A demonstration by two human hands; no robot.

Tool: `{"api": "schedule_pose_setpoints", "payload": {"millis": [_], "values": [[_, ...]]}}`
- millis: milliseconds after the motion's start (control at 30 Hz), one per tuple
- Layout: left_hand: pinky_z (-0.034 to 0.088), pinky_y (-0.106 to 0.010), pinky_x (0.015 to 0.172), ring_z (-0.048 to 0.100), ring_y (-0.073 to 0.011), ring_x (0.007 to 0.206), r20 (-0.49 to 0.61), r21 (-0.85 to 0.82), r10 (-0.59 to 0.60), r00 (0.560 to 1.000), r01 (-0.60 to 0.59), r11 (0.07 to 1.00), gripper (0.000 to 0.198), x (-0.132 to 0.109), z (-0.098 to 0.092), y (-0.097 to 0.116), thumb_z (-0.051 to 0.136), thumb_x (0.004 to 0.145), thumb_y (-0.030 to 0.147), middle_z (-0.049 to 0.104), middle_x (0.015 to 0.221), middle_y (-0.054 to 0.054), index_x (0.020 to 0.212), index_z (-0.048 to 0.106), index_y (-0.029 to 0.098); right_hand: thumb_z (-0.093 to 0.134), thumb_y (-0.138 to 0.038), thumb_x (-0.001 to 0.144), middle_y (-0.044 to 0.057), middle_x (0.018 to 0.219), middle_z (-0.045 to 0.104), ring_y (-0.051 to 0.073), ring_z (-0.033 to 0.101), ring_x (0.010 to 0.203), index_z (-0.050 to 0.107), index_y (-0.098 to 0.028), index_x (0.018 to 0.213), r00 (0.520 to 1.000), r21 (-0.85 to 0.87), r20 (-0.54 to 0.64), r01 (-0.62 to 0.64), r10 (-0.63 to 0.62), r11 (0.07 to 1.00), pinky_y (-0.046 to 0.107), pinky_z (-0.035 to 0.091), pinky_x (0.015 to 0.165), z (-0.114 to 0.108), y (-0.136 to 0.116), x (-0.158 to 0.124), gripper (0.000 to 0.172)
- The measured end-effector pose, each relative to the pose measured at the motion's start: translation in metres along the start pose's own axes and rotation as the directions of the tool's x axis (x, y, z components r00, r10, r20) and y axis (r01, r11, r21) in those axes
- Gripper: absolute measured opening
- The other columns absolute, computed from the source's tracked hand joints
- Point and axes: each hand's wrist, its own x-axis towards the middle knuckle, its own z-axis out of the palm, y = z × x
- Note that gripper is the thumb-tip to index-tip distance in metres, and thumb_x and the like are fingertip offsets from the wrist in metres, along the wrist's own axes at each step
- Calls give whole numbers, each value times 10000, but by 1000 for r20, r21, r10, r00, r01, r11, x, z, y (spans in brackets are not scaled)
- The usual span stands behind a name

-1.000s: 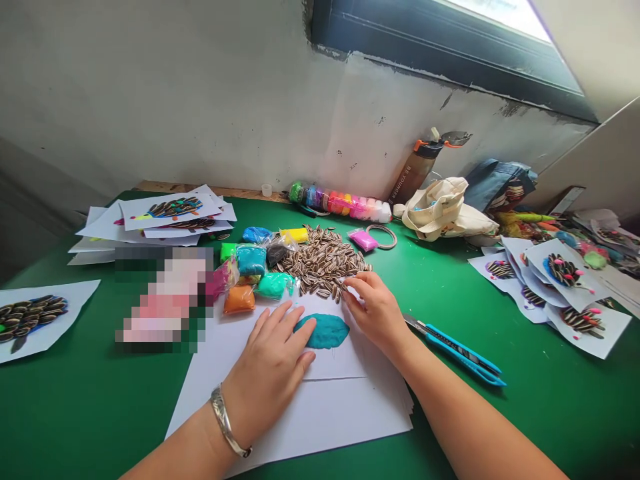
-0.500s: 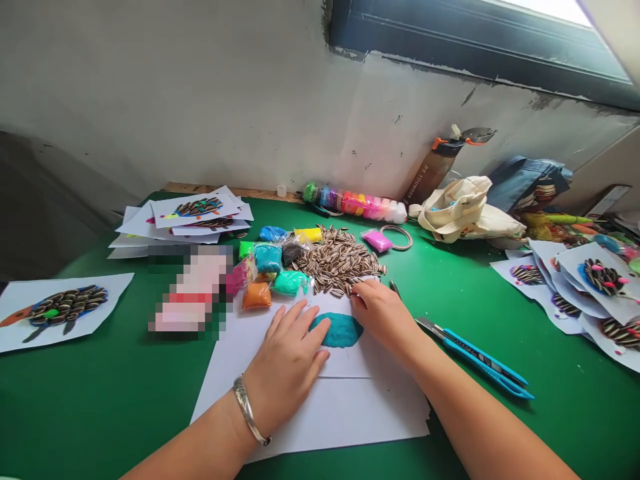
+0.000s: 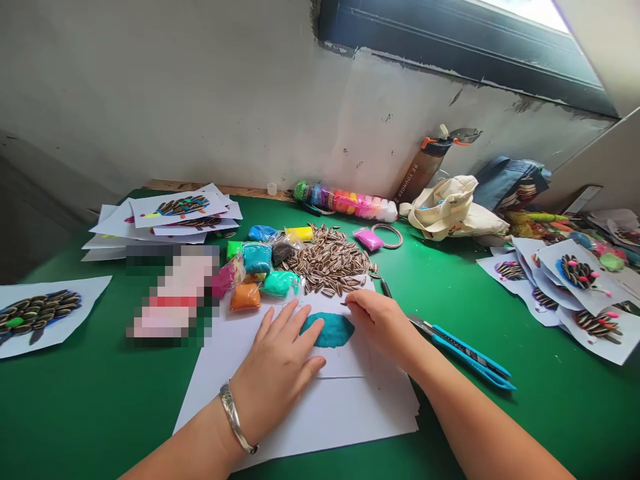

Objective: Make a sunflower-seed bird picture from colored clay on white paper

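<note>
My right hand (image 3: 377, 327) is pinched over the upper right edge of a teal clay patch (image 3: 330, 330), and a small dark sunflower seed tip shows at its fingertips. My left hand (image 3: 277, 373) lies flat on the white paper (image 3: 320, 420), its fingers open and almost touching the clay. A silver bangle (image 3: 233, 417) circles my left wrist. Just above both hands spreads a heap of striped sunflower seeds (image 3: 327, 260). The seed held by my right hand is mostly hidden by my fingers.
On the green table (image 3: 550, 413) lie bagged coloured clays (image 3: 257, 258), blue-handled scissors (image 3: 465, 353) to the right, and seed-and-clay pictures (image 3: 580, 277) at both sides. A pixelated patch (image 3: 173, 297) hides part of the left. A bottle (image 3: 425, 163) and cloth bag (image 3: 443, 208) stand behind.
My right hand has moved from the edge of the seed heap down towards the clay patch. My left hand stays on the paper. The view has shifted slightly.
</note>
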Motion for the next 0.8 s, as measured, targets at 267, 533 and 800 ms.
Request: {"api": "schedule_pose_setpoints", "payload": {"millis": [267, 533, 800], "values": [[273, -652, 1060, 261, -362, 1393, 114, 55, 7, 993, -13, 998, 538, -1, 3, 4, 538, 882, 436, 357, 1505, -99, 1389, 430, 296, 464, -143, 919, 47, 851, 611, 161, 542, 791, 619, -177, 901, 1000, -71, 8, 25, -25, 997, 253, 403, 696, 7, 0, 1, 161], [220, -654, 1074, 213, -357, 1411, 176, 70, -25, 984, 13, 997, 584, 2, 5, 6, 498, 886, 489, 297, 1529, -84, 1427, 364, 314, 422, -131, 920, 59, 805, 559, 168, 492, 766, 628, -157, 814, 996, -154, -15, 82, -86, 985, 265, 394, 692, 20, -2, -1, 233], [198, -665, 1069, 218, -364, 1408, 176, 62, -28, 984, 18, 998, 597, 2, 8, 7, 495, 884, 500, 282, 1532, -82, 1433, 351, 313, 424, -132, 919, 44, 780, 546, 158, 480, 744, 626, -164, 793, 996, -156, -21, 80, -84, 984, 256, 375, 666, 15, 0, -2, 241]]}}
